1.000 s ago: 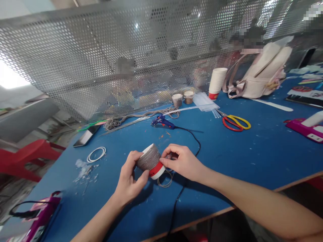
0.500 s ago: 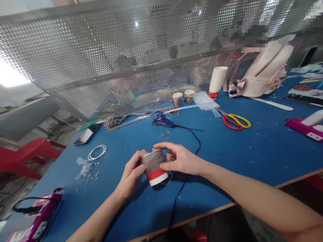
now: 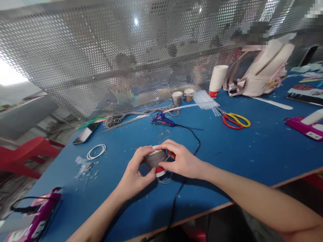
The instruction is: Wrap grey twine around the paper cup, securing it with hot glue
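A paper cup wound with grey cord is held between my two hands above the blue table. Its red and white band shows below the cord, and a pale round end faces up. My left hand grips the cup from the left, thumb low near the red band. From the right, my right hand holds it with thumb in front and fingers over the top. A loose loop of cord hangs under the cup. Beyond the hands lies a blue glue gun, its black cable running past my right hand.
Scissors, a stack of paper cups, two small wrapped cups and a bag stand or lie farther back. To the left are a white coil, scraps and a purple power strip. Perforated metal screens the far edge.
The cup has tipped so its pale end now shows, and less of its red band is visible. My left hand has shifted right, its thumb lower along the cup.
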A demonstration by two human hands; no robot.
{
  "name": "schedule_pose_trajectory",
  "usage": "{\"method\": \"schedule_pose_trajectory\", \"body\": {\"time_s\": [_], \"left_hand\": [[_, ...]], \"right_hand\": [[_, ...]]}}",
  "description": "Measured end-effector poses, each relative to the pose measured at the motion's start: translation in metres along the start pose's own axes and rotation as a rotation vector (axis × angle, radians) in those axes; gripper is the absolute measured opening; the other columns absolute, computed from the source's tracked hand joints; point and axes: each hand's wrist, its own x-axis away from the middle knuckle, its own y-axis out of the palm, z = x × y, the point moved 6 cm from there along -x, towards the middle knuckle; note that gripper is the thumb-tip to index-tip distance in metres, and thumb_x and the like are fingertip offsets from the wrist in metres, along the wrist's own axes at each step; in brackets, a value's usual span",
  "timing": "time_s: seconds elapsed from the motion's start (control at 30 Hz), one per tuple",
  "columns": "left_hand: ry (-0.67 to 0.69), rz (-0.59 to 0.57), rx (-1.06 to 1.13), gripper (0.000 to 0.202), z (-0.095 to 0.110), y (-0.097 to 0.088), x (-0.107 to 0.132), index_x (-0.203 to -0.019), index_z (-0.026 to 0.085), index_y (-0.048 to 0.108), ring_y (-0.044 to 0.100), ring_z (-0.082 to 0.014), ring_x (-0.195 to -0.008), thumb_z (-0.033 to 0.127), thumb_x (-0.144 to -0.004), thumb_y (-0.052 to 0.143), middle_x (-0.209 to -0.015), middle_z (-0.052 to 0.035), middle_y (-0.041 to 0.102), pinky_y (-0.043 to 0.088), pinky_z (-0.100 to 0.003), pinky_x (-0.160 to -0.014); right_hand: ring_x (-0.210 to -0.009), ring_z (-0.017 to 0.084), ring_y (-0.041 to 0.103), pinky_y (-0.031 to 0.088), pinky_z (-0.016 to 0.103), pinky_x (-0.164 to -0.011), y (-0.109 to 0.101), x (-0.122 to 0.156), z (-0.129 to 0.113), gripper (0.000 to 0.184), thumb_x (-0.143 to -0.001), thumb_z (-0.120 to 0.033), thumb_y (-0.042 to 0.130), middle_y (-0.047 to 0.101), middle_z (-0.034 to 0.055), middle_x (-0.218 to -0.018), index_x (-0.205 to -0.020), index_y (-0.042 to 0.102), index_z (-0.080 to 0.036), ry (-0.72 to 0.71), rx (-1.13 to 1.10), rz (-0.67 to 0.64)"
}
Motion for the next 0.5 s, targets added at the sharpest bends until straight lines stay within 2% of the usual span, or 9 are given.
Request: {"method": "schedule_pose_trajectory", "body": {"time_s": [0.1, 0.27, 0.37, 0.5], "left_hand": [[0.014, 0.061, -0.061, 0.03, -0.001, -0.001, 0.001, -0.101, 0.022, 0.051, 0.056, -0.022, -0.104, 0.013, -0.073, 0.058, -0.107, -0.0074, 0.057, 0.051, -0.035, -0.08], [0.03, 0.214, -0.127, 0.02, 0.002, -0.01, 0.004, -0.09, 0.022, 0.048, 0.053, -0.0169, -0.081, 0.017, -0.073, 0.058, -0.087, -0.0022, 0.052, 0.049, -0.03, -0.069], [0.049, 0.272, -0.178, 0.018, 0.002, -0.014, 0.005, -0.088, 0.022, 0.046, 0.05, -0.0161, -0.076, 0.017, -0.074, 0.057, -0.083, -0.0014, 0.05, 0.047, -0.03, -0.066], [0.143, 0.318, -0.271, 0.02, 0.007, -0.016, 0.005, -0.087, 0.022, 0.046, 0.049, -0.0168, -0.075, 0.016, -0.072, 0.058, -0.08, -0.0012, 0.05, 0.045, -0.029, -0.063]], "right_hand": [[-0.093, 0.017, 0.056, 0.048, 0.031, -0.08, 0.0, 0.002, -0.003, 0.042, -0.071, -0.006, 0.065, 0.058, 0.0062, -0.108, -0.111, 0.057, -0.018, -0.073, 0.026, 0.002], [-0.108, 0.022, 0.053, 0.049, 0.037, -0.086, -0.005, 0.005, -0.011, 0.046, -0.075, -0.012, 0.06, 0.05, 0.014, -0.126, -0.119, 0.049, -0.018, -0.192, 0.088, 0.089], [-0.107, 0.023, 0.054, 0.049, 0.04, -0.087, -0.007, 0.006, -0.014, 0.038, -0.076, -0.014, 0.059, 0.052, 0.0149, -0.121, -0.113, 0.051, -0.018, -0.241, 0.149, 0.149], [-0.096, 0.021, 0.057, 0.049, 0.036, -0.084, -0.005, 0.008, -0.017, 0.02, -0.076, -0.014, 0.058, 0.058, 0.0105, -0.102, -0.096, 0.054, -0.019, -0.307, 0.237, 0.146]]}}
